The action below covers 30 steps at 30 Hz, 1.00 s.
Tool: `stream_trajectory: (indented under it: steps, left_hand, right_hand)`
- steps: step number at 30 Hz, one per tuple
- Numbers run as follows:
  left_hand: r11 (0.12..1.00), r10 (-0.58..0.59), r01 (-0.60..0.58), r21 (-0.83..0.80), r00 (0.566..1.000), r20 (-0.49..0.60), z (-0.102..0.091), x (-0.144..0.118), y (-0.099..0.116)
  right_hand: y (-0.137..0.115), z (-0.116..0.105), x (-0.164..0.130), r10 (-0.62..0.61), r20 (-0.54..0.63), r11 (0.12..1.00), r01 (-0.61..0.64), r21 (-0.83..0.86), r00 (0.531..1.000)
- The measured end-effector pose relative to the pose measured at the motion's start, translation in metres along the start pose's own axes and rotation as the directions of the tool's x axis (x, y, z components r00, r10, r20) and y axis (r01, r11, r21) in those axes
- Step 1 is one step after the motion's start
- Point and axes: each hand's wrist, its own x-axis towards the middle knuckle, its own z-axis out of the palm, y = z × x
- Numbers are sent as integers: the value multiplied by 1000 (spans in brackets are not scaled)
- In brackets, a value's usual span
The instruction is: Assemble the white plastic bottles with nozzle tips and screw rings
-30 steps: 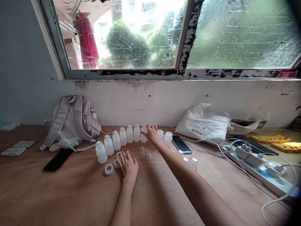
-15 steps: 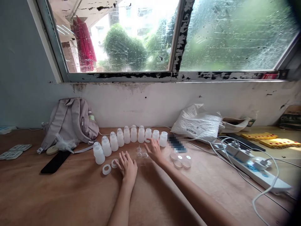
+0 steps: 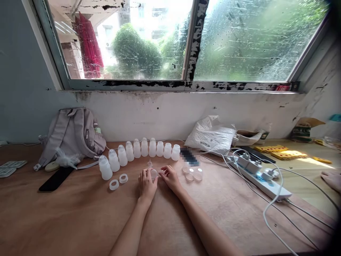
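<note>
Hands side by side on the table [image 3: 80,220], just in front of the bottle row [image 3: 138,151]. My left hand [image 3: 146,185] lies loosely open, fingertips touching a clear nipple [image 3: 153,173]. My right hand [image 3: 170,178] is half curled over another small clear piece; grip I cannot tell. No legible writing on the bottles

You are resting your bare left hand [image 3: 146,185] and right hand [image 3: 169,179] on a matt, grainy wooden tabletop [image 3: 80,220], touching small clear glossy plastic nipples [image 3: 153,173]. Frosted translucent plastic bottles [image 3: 137,149] are standing beside a soft grey cloth backpack [image 3: 71,137] and a crinkled white plastic bag [image 3: 210,137].
</note>
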Motion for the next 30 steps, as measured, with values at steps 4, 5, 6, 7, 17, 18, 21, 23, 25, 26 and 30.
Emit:
stream_trajectory:
  steps: [4,5,6,7,17,18,21,23,25,26,30]
  left_hand:
    - [958,25,-20,-286,1000,14,4,4,-2]
    - [944,21,-7,-330,999,40,5,4,-3]
    - [932,18,8,-362,998,68,5,4,-4]
    - [923,18,19,-384,996,92,6,5,-5]
    - [933,19,27,-359,992,123,9,4,-7]
    - [934,26,20,-356,992,125,8,4,-7]
    - [934,50,-4,-356,991,121,7,3,-5]
    - [936,60,-17,-353,992,112,6,2,-4]
    - [937,68,-25,-348,991,112,5,2,-3]
    - [937,70,-26,-348,991,115,4,2,-3]
    - [936,75,-29,-352,990,119,5,2,-4]
  right_hand:
    - [-1,-3,-2,29,49,993,-35,115,998]
    - [-1,-2,-2,47,64,986,-57,158,997]
    - [-2,-2,-2,69,85,974,-86,209,994]
    - [-3,-2,-1,92,112,957,-119,266,989]
    - [-14,-5,0,190,116,896,-220,386,975]
    - [-16,-5,-1,181,90,914,-202,353,979]
    - [-23,-7,-2,157,29,949,-158,272,987]
    - [-25,-7,-3,156,0,954,-151,257,988]
    - [-24,-7,-3,168,8,943,-163,291,986]
    - [-23,-6,-3,177,28,927,-177,331,984]
    - [-16,-4,-2,222,167,800,-277,532,961]
